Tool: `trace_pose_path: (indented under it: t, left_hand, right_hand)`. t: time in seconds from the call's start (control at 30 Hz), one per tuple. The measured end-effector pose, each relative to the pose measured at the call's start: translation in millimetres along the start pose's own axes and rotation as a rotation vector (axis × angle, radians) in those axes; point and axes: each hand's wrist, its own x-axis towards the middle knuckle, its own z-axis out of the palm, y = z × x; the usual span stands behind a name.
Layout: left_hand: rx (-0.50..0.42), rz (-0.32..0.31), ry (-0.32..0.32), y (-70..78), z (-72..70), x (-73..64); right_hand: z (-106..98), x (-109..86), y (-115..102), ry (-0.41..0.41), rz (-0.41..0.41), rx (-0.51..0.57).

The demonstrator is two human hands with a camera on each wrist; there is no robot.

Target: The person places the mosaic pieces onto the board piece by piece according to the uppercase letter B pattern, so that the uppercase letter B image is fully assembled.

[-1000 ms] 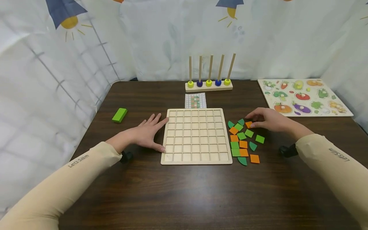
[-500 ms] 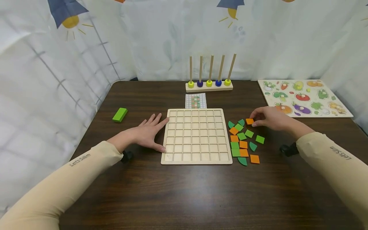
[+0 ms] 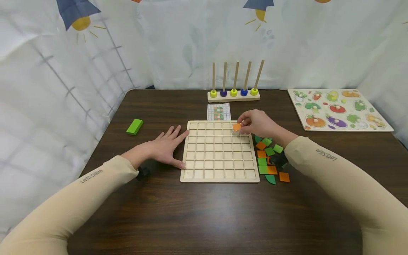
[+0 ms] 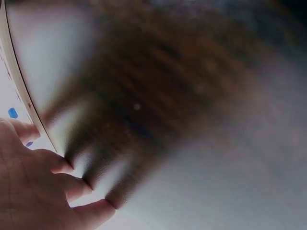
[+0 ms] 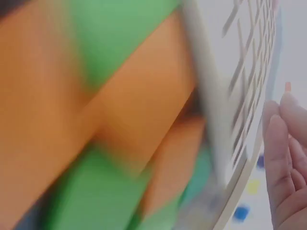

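My right hand point(image 3: 259, 124) pinches an orange square tile point(image 3: 236, 126) over the far right part of the wooden grid board point(image 3: 220, 180). In the right wrist view, the fingers and thumb point(image 5: 288, 158) close on the tile's small orange edge point(image 5: 288, 86). Spread fingers and thumb of my left hand point(image 3: 164, 148) rest along the board's left edge. The left wrist view shows that hand point(image 4: 38, 187) beside the board's rim point(image 4: 21, 81). Right of the board lie loose orange tiles point(image 3: 284, 177), green squares point(image 3: 262, 170) and dark green quarter-round pieces point(image 3: 270, 179), partly hidden by the right wrist.
A printed pattern card point(image 3: 218, 112) lies behind the board. Beyond it stands a peg stand point(image 3: 234, 96) with coloured rings. A vegetable puzzle board point(image 3: 339, 109) is at the back right, and a green block point(image 3: 134, 126) at the left of the table point(image 3: 216, 216).
The right hand has picked up the orange tile from the loose pieces and carried it left over the board's far right part. My left hand has stayed at the board's left edge.
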Motion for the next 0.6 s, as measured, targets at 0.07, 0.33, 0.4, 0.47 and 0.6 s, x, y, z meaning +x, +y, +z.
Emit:
trace_pose_path:
  t: [0.07,0.33,0.4,0.47,0.6]
  left_hand:
    - [0.001,0.003,0.002,0.4,0.4,0.6]
    - [0.002,-0.006,-0.003,2.7,-0.2,-0.4]
    - [0.000,-0.006,-0.003,2.7,-0.7,-0.5]
    - [-0.001,-0.007,-0.005,2.4,-0.9,-0.3]
    - [0.001,-0.008,-0.008,1.2,-1.1,0.0]
  right_hand:
    - [8,8.1,-11,-0.021,0.005,0.022]
    - [24,30.7,-38,-0.092,0.025,0.038]
    - [27,34.7,-41,-0.096,0.021,0.037]
    - [29,38.6,-44,-0.097,0.010,0.027]
    - [35,44.9,-49,-0.102,-0.020,-0.016]
